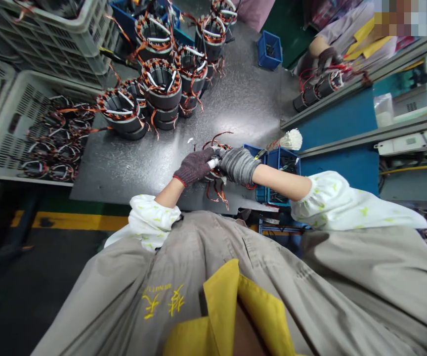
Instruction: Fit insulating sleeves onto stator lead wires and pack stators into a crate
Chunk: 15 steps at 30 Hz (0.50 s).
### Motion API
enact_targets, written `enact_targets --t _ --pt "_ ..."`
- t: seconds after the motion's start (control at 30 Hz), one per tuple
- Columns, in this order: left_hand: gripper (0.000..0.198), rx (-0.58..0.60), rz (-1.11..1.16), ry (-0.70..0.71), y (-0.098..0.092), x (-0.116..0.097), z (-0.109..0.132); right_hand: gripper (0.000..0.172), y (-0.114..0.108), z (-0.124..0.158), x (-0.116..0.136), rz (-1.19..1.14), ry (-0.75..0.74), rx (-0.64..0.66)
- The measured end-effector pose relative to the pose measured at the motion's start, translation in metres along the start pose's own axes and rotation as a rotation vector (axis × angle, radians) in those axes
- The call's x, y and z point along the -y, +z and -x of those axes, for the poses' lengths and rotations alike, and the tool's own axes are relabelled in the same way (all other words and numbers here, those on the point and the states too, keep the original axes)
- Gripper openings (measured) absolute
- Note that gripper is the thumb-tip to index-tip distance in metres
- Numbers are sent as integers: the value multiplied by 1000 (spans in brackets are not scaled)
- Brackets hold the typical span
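- Both your left hand [194,166] and right hand [238,165], gloved, are closed around one wound stator [215,175] near the front edge of the bench [124,168]; finger grip partly hidden.
- Blue bins [261,194] sit just beside your right hand.
- Stacked stators [164,101] stand beyond, left.
- Farther off, a co-worker's hand [329,58] is at a dark cylinder [315,92].

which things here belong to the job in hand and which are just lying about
Likely the job:
wired core between left hand and right hand
stacked wired cores
wired parts in the pale crate

Probably just lying about:
white scrap on the table
far blue bin
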<state>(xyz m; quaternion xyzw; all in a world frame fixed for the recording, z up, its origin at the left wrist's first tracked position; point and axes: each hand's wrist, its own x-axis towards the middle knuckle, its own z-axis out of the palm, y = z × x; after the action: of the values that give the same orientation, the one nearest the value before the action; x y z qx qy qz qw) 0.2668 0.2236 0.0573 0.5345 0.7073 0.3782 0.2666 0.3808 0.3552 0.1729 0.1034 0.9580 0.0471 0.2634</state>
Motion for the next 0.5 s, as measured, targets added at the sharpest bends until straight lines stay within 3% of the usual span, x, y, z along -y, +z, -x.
enact_targets --t 0.1,0.2,0.27,0.4,0.5 --pt "48 -9 38 2 -1 -4 2 42 4 19 -11 29 7 31" --pt "47 -20 64 -26 -2 -6 4 41 14 35 -37 -83 99 -91" --pt "47 -21 94 -21 -1 -6 4 44 20 37 -50 -157 80 -172" --pt "48 -21 171 32 -1 -2 3 53 24 25 -49 -55 -148 -46" --pt "51 -29 205 17 -1 -2 2 50 31 19 -39 1 -176 -3"
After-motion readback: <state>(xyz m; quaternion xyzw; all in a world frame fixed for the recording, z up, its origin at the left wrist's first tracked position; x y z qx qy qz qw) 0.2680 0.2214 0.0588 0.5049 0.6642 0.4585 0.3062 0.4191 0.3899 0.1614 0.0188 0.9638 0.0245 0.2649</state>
